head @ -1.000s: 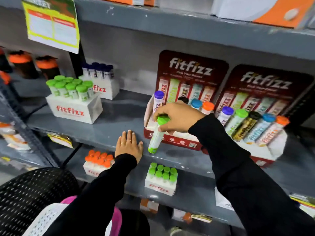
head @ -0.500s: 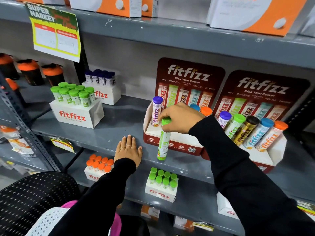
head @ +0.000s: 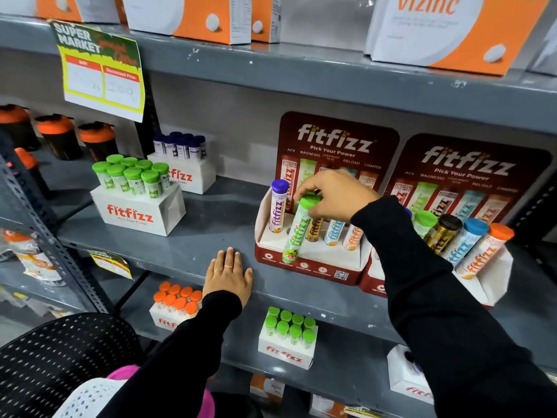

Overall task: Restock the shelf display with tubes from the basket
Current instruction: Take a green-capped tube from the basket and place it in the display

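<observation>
My right hand (head: 334,194) grips the green cap of a green-and-white fitfizz tube (head: 297,233). The tube leans over the white front of the left red fitfizz display (head: 310,267), its base near the display's front lip. In that display stand a purple-capped tube (head: 278,206), a dark gold tube (head: 313,229), a blue tube (head: 333,232) and an orange tube (head: 352,236). My left hand (head: 228,274) lies flat on the grey shelf edge (head: 180,251), holding nothing. The black mesh basket (head: 60,351) sits at bottom left.
A second red display (head: 470,236) to the right holds several tubes. White fitfizz boxes of green-capped tubes (head: 135,182) and dark-capped tubes (head: 180,146) stand at left. The lower shelf carries orange-capped (head: 176,300) and green-capped (head: 287,327) boxes. Orange boxes line the top shelf.
My right hand has lifted the green tube up and right, from the shelf edge to over the left display's tray. My left hand has stayed flat on the shelf.
</observation>
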`<state>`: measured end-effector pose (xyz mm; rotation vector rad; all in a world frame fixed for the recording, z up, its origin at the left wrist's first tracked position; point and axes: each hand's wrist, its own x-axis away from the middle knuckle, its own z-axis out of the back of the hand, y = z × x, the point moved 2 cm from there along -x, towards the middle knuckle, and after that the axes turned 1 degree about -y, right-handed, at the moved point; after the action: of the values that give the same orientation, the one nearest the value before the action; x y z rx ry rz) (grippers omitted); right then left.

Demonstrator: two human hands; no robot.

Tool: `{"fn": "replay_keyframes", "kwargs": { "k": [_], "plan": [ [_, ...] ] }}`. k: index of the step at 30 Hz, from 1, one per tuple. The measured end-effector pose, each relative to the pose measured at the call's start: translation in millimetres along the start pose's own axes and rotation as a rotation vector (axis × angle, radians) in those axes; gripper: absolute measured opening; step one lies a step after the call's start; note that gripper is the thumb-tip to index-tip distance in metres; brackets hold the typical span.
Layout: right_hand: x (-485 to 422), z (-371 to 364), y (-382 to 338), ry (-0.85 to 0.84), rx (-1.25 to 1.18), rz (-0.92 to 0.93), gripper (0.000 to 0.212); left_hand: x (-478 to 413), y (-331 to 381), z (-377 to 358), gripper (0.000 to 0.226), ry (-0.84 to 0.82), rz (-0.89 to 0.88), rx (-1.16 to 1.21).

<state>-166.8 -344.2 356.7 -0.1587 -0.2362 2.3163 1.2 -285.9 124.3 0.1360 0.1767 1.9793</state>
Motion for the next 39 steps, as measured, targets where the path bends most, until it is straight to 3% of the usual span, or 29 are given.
{"fn": "replay_keyframes", "kwargs": {
  "k": [7,17,31,35,39],
  "plan": [
    [-21,-6,15,0.145,-0.043,-0.118,0.031,-1,-2,-1,0.058,0.008,0.008,0.011],
    [-35,-26,19,0.316,-0.04,-0.073,0.035,-2,-3,-2,0.058,0.02,0.004,0.006],
    [-41,-27,17,0.129,0.031,-0.082,0.029,-3,-4,-1,0.058,-0.012,0.01,-0.009],
    [-30,-36,20,0.243,-0.006,-0.064,0.029,-3,-2,-2,0.058,-0.011,0.0,-0.006],
    [-1,-55,8,0.393,0.048,0.068,0.03,-2,-3,3,0.056,0.043,0.012,0.057]
  ]
}}
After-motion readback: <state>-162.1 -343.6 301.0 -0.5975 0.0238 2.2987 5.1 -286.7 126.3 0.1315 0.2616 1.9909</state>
